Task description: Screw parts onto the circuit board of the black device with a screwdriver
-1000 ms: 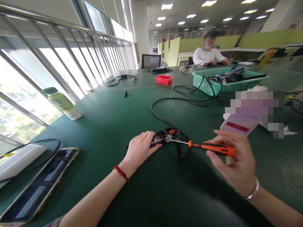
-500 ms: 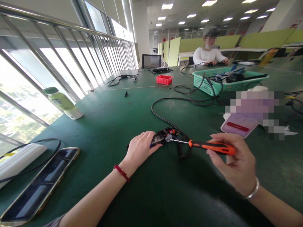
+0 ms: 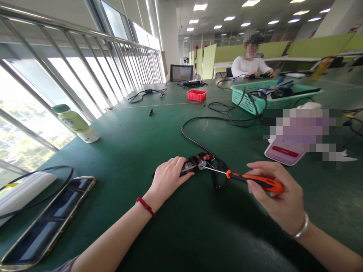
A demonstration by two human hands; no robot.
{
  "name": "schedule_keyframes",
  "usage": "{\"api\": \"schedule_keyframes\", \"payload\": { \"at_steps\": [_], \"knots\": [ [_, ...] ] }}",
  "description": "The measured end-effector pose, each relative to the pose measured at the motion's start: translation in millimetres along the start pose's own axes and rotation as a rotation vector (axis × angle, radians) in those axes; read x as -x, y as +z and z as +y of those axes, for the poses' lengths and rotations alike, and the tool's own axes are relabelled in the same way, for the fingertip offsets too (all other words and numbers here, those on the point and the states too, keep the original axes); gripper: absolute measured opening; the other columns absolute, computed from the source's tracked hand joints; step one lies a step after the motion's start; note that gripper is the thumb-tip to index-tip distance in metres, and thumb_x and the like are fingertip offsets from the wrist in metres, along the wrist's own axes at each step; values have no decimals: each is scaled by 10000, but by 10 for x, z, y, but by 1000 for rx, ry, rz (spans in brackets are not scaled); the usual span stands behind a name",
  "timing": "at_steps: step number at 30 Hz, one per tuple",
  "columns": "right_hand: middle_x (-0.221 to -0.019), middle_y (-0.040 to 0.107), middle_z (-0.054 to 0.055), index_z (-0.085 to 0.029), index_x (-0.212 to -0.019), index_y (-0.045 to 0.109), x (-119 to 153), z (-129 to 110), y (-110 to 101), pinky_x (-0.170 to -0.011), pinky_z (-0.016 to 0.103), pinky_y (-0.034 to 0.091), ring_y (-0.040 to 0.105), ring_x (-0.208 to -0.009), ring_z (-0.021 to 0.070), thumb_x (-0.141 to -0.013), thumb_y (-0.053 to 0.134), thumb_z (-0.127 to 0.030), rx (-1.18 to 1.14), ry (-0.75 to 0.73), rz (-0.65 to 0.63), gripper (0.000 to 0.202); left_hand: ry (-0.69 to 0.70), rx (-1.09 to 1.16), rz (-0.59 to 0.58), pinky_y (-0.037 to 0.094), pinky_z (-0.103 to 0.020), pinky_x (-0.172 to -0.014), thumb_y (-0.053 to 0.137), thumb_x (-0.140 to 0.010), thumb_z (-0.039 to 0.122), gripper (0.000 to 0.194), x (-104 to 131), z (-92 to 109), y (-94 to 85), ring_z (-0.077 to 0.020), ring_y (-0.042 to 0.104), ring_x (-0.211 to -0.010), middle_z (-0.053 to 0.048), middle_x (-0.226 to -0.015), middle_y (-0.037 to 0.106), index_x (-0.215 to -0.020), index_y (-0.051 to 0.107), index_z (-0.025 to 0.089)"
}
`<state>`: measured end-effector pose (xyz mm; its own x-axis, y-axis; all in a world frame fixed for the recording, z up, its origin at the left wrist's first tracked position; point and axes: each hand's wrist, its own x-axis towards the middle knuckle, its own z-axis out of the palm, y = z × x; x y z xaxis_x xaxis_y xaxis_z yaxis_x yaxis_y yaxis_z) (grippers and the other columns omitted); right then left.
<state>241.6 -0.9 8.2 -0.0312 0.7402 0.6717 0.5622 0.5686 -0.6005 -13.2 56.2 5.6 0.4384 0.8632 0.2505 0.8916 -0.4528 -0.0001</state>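
My left hand point(image 3: 169, 176) is closed around a black device with exposed wires and small inner parts point(image 3: 195, 161), pressing it to the green table point(image 3: 136, 147). A black cord runs from the device's far end. In my right hand point(image 3: 280, 196) is an orange and black screwdriver point(image 3: 259, 181), gripped by its handle between thumb and fingers. Its thin shaft points left, with the tip at a grey part of the device. Whether the tip sits in a screw is too small to tell.
A teal basket point(image 3: 246, 102) of tools and cables stands at the back right, with a small red bin point(image 3: 197, 95) left of it. Phones lie on the left point(image 3: 51, 223) and right point(image 3: 286, 151). A green bottle point(image 3: 75, 122) stands at the left edge. Across the table sits a person point(image 3: 249, 66).
The screwdriver's handle end has dipped slightly, and my right hand has shifted a little with it. My left hand and the device stay where they were.
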Motion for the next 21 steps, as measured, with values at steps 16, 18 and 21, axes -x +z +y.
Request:
{"api": "schedule_keyframes", "payload": {
  "at_steps": [16,18,21],
  "knots": [
    [-880,567,28,-254,-1057,543,-18,-9,19,-653,306,537,594,-737,177,-707,640,-139,-19,-48,110,381,-10,2,13,443,-281,-643,496,-864,445,308,9,14,-5,-182,603,-789,-44,-909,620,-991,492,165],
    [-821,588,13,-255,-991,555,-15,-18,14,-586,278,533,604,-681,163,-722,630,-145,-17,-28,47,300,-13,6,12,444,-275,-642,495,-863,447,302,10,13,-3,-178,602,-789,-43,-909,620,-988,491,172],
    [-745,603,-5,-249,-929,557,-3,-23,5,-519,248,514,618,-635,153,-739,616,-151,-9,-15,-44,222,-14,11,14,444,-271,-640,495,-862,447,297,10,13,-3,-176,602,-786,-42,-903,620,-980,492,174]
  ]
}}
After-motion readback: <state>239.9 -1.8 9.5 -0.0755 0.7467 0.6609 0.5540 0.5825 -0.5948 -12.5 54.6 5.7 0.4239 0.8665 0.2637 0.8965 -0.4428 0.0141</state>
